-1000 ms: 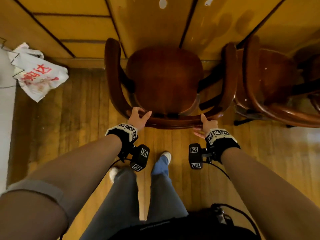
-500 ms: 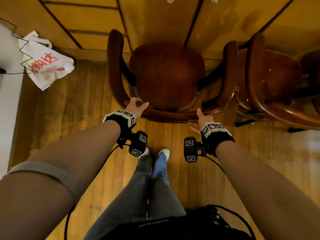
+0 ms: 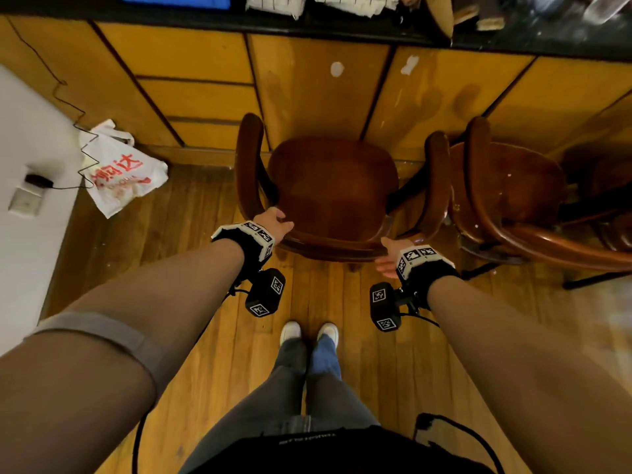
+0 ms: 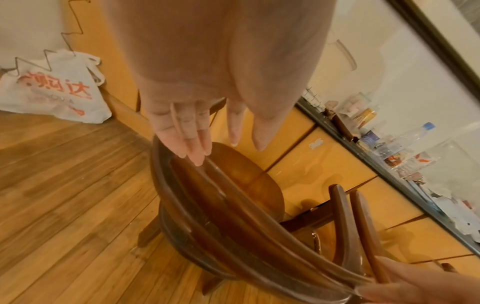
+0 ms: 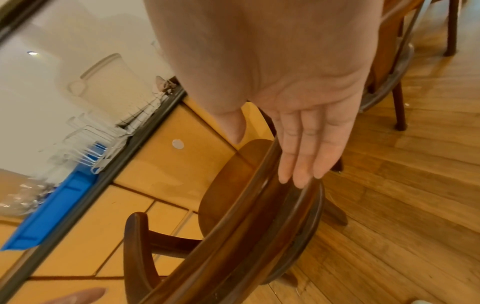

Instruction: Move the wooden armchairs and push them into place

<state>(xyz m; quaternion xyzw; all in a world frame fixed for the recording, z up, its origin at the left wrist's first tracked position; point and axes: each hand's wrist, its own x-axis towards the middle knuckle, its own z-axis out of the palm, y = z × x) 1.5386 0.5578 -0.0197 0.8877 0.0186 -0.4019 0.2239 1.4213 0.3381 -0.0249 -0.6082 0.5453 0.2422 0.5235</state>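
Observation:
A dark wooden armchair (image 3: 333,193) stands in front of me, its seat and armrests facing the yellow cabinet (image 3: 307,97). My left hand (image 3: 273,222) rests with straight fingers (image 4: 197,152) on the left end of the curved back rail (image 4: 233,197). At the rail's right end (image 5: 259,185), my right hand (image 3: 390,254) touches it with flat fingertips (image 5: 298,176). Neither hand curls round the rail. A second armchair (image 3: 513,200) stands close against the first one's right armrest.
A white plastic bag with red print (image 3: 119,172) lies on the plank floor left of the chair. A white wall with a socket (image 3: 24,200) is at far left. A dark counter (image 3: 342,25) above the cabinet holds clutter and a blue tray (image 5: 52,209).
Both hands held the back rail before; now their fingers are straightened and only touch it. The chair stands farther from my feet, and my view has tilted up to the counter.

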